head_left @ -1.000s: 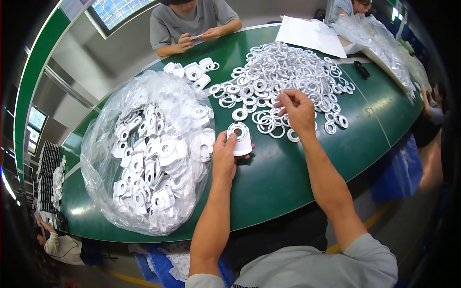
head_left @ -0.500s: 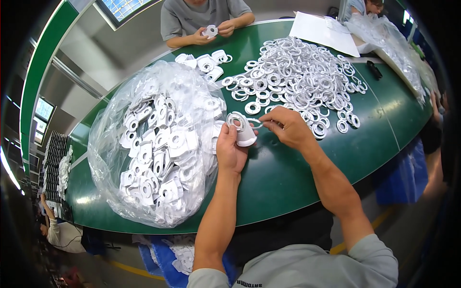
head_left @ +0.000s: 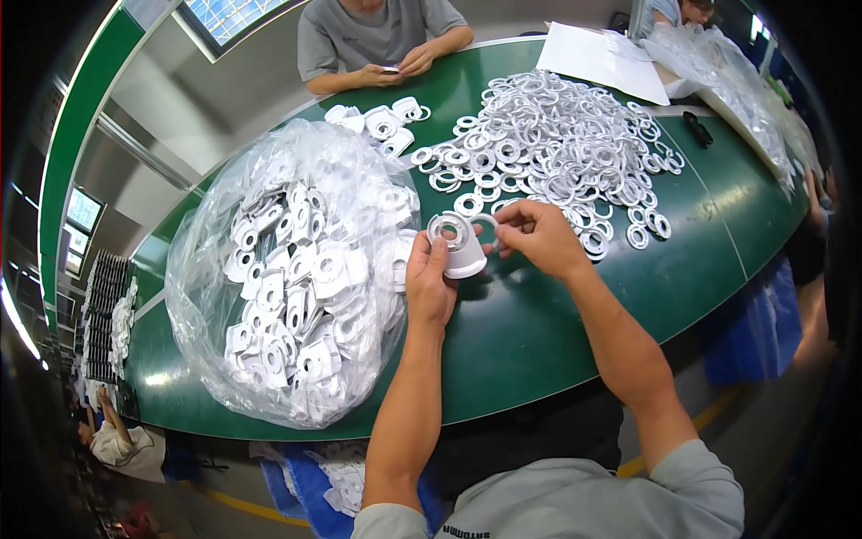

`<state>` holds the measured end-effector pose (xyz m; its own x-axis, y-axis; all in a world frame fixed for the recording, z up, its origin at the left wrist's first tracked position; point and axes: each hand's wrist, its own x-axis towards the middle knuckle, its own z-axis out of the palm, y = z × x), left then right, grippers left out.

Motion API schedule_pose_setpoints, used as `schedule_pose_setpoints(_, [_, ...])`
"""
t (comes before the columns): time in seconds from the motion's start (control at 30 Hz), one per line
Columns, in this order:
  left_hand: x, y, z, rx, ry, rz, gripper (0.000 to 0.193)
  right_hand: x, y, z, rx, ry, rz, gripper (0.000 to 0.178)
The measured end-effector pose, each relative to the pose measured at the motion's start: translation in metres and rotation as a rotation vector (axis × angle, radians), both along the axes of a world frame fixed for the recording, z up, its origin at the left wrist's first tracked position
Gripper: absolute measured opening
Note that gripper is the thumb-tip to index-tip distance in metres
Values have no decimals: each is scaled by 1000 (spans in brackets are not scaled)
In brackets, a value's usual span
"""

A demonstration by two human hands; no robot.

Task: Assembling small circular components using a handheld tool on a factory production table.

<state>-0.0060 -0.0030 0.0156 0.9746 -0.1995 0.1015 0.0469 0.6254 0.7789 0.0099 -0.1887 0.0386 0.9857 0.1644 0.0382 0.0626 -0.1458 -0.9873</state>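
Observation:
My left hand [head_left: 430, 280] is closed round a white plastic housing [head_left: 466, 259] with a round, ringed opening facing up. Between the thumb and fingers of my right hand [head_left: 537, 235] is a thin white ring [head_left: 486, 221], held just beside the housing's right edge. Whether ring and housing touch is hard to make out. To the left, a big clear plastic bag [head_left: 193, 310] lies open, full of similar white housings [head_left: 329, 267]. Beyond my right hand spreads a heap of loose white rings [head_left: 561, 148].
Across the green table [head_left: 539, 346] sits a person [head_left: 382, 40] holding a small part. Near them lie several white housings [head_left: 382, 123]. A white sheet [head_left: 600, 65], clear plastic wrap [head_left: 723, 76] and a small black object [head_left: 698, 129] occupy the far right. Below the front edge hangs a blue bag [head_left: 310, 485] of white parts.
The housing in my left hand has turned so its opening faces up more. The ring in my right hand has tilted, showing its round outline. The person opposite has lowered their part.

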Motion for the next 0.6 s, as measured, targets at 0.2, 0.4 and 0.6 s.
schedule_pose_setpoints(0.2, [5,2,-17,61,23,81,19,0,6,-13,507,299,1,14])
schedule_pose_setpoints(0.4, [6,8,-17,240,-27,-110,22,3,-7,-10,-68,258,242,20])
schedule_pose_setpoints(0.6, [-4,8,-3,430,-14,-356,24,3,-21,8,-116,186,288,17])
